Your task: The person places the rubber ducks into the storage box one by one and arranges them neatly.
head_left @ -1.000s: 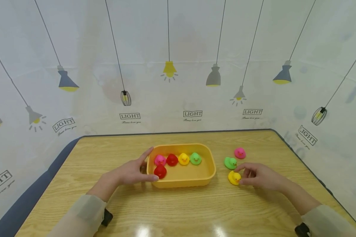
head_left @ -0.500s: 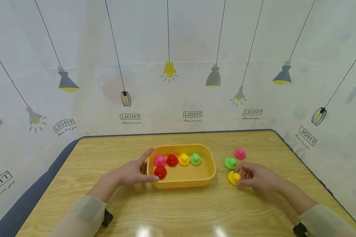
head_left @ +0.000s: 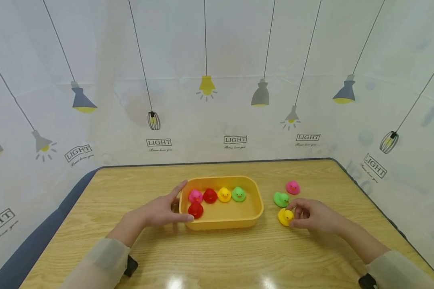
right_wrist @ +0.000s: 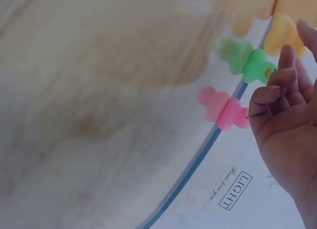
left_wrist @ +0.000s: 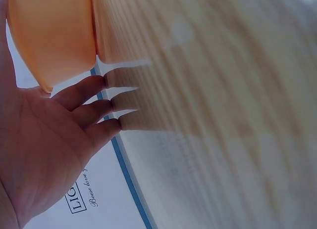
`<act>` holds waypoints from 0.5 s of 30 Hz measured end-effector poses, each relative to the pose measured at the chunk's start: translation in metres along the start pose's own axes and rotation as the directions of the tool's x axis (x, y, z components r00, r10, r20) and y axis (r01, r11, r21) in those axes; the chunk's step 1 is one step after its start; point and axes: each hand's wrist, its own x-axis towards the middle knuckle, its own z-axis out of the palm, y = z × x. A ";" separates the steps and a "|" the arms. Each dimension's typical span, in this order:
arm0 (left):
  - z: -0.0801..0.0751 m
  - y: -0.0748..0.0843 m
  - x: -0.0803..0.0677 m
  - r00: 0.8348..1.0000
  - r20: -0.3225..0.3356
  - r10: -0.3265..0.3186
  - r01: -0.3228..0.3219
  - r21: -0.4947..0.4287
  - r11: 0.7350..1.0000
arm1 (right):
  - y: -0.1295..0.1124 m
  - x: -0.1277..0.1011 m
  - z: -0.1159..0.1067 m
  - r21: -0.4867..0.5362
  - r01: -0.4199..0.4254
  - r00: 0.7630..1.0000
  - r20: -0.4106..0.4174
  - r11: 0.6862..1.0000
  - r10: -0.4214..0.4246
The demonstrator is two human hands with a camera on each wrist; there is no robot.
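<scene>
A gap parts tray (head_left: 231, 212) from yellow duck (head_left: 284, 216); green duck (head_left: 280, 199) blocks behind

The left hand (head_left: 162, 209), thumb and forefinger spread, touches the yellow tub's (head_left: 222, 224) left end; right of it, the right hand (head_left: 316, 215) bends its fingers.

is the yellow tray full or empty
Neither, partly filled: the tray holds five toys, with bare floor showing at its right side.

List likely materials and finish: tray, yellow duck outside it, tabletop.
Tray: likely moulded plastic, smooth; one even colour, rounded corners.
Yellow duck: probably soft vinyl or rubber, though hard plastic is possible; rounded, smooth, evenly coloured body.
Tabletop: wood or wood-look laminate, glossy; grain plus bright glare spots and mirrored reflections.
</scene>
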 end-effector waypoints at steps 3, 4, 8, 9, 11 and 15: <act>0.000 -0.001 0.000 1.000 -0.003 0.001 -0.001 0.002 1.000 | -0.007 -0.001 0.000 0.000 0.037 0.999 -0.040 0.999 -0.037; 0.000 -0.001 0.000 1.000 -0.005 0.002 -0.002 0.002 1.000 | -0.009 -0.001 0.000 -0.003 0.052 0.997 -0.058 0.999 -0.052; 0.000 -0.002 0.001 1.000 -0.007 -0.002 0.002 0.001 1.000 | -0.018 0.001 0.001 -0.020 0.105 0.987 -0.124 0.994 -0.107; 0.000 -0.002 0.001 1.000 -0.006 0.002 -0.002 0.002 1.000 | -0.020 0.002 0.002 -0.023 0.111 0.984 -0.136 0.994 -0.114; 0.000 -0.002 0.001 1.000 -0.002 0.004 -0.004 0.004 1.000 | -0.025 0.004 0.003 -0.029 0.125 0.980 -0.156 0.992 -0.128; 0.000 -0.002 0.001 1.000 0.004 0.013 -0.013 0.006 1.000 | -0.037 0.009 0.004 -0.043 0.136 0.971 -0.190 0.990 -0.141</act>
